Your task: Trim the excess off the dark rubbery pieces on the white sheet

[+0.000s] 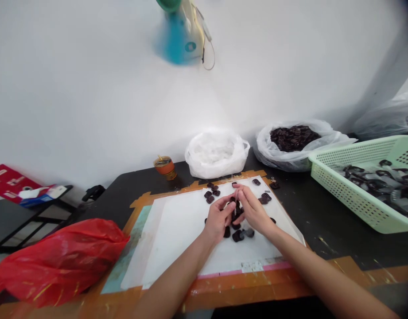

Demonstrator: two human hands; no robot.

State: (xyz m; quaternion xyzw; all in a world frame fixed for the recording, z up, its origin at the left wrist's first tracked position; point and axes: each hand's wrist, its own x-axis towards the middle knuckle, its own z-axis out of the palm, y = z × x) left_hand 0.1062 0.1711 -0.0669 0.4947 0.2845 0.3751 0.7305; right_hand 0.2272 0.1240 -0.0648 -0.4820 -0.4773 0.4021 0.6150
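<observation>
Over the white sheet (177, 235), my left hand (220, 217) and my right hand (252, 208) come together with their fingers closed around a small dark brown piece (237, 210). My right thumb and forefinger pinch near its top; the exact contact is partly hidden by the fingers. Just below my hands lie more dark rounded pieces (238, 235), one beside a greyish translucent piece (248, 232). Beyond my left hand sits a loose group of similar dark pieces (209, 196), and a few others (265, 198) lie beyond my right hand.
A green basket (343, 201) of dark and clear parts stands right. Behind are a bag of dark pieces (294, 138), a white plastic bag (217, 155) and an orange-brown pot (165, 166). A red bag (64, 259) lies left. Brown tape (237, 290) borders the sheet.
</observation>
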